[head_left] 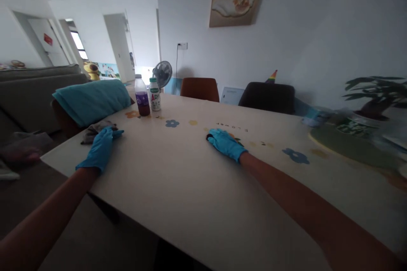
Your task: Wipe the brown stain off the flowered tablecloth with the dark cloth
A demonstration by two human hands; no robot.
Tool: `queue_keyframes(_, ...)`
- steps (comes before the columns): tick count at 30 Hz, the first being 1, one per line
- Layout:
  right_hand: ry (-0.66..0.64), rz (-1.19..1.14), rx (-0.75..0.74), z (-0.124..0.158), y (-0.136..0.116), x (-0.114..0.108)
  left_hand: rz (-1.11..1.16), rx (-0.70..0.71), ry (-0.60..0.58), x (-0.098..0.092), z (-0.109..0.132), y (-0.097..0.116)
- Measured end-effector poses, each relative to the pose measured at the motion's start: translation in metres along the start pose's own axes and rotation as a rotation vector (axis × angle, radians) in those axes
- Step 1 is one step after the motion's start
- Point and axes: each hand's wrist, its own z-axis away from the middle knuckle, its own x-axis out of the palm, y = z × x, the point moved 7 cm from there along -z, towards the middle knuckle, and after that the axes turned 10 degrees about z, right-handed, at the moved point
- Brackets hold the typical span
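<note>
My left hand (101,145), in a blue glove, is at the left end of the white table (178,178). It is closed on a crumpled grey cloth (92,132), with one finger sticking out to the right. Across the middle of the tabletop, my right hand (225,142), also gloved in blue, presses down with curled fingers. A small dark thing (209,136) peeks out at its fingertips; most of it is hidden under the glove. Printed flowers (172,123) and lettering decorate the surface around it.
A bottle with purple label (143,99) and a white green-capped bottle (154,96) stand at the far left edge. On the right are a green mat (346,146) and a potted plant (362,123). Chairs (199,89) line the far side; a turquoise towel (92,97) covers another.
</note>
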Motion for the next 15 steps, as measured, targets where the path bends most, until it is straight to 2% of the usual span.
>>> queue_keyframes(4, 0.005, -0.01, -0.109, -0.049, -0.069, -0.006, 0.029, -0.074, 0.076, 0.004, 0.002, -0.003)
queue_keyframes(10, 0.016, -0.022, -0.207, -0.107, -0.169, -0.013, 0.052, -0.089, 0.055, 0.009, 0.004, -0.004)
queue_keyframes(13, 0.024, -0.014, -0.216, -0.121, -0.202, -0.013, 0.037, -0.068, 0.057, 0.007, 0.004, -0.003)
queue_keyframes(15, 0.03, -0.012, -0.219, -0.124, -0.212, -0.013, 0.001, -0.055, 0.055, 0.004, 0.004, -0.002)
